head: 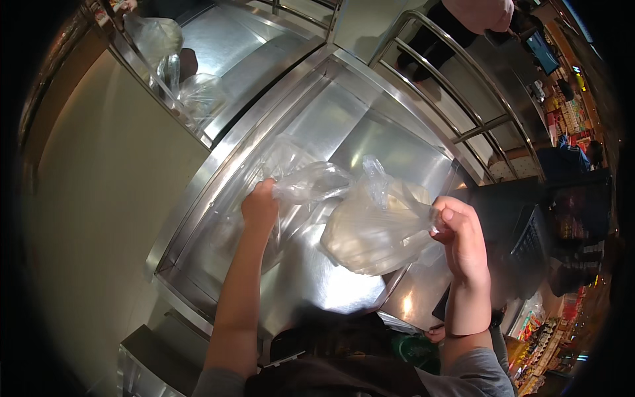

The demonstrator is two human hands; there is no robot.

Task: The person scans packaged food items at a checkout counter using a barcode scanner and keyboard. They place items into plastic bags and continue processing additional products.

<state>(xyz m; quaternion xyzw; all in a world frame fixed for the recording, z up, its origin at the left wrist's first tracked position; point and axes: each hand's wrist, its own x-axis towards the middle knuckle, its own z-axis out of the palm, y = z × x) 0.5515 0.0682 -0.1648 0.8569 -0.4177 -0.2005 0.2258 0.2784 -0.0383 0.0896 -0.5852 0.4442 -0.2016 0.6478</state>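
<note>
My right hand (461, 233) grips the gathered neck of a translucent plastic bag (362, 238) with pale, rounded contents; I cannot tell what they are. A twisted loop of plastic stands up from the bag's far side. Farther left, my left hand (260, 206) is closed on a thin clear plastic bag (312, 182). More crumpled clear plastic spreads around and below that fist, and whether it holds anything is unclear. Both hands are over a stainless steel counter (337, 119) with a raised rim.
Filled plastic bags (155, 37) rest on another steel counter (223, 39) at the upper left. A tubular metal railing (446, 82) borders the far right side, with a person (478, 15) beyond it. Another person's hand (435, 333) shows near my right forearm. Stocked shelves (550, 342) line the right.
</note>
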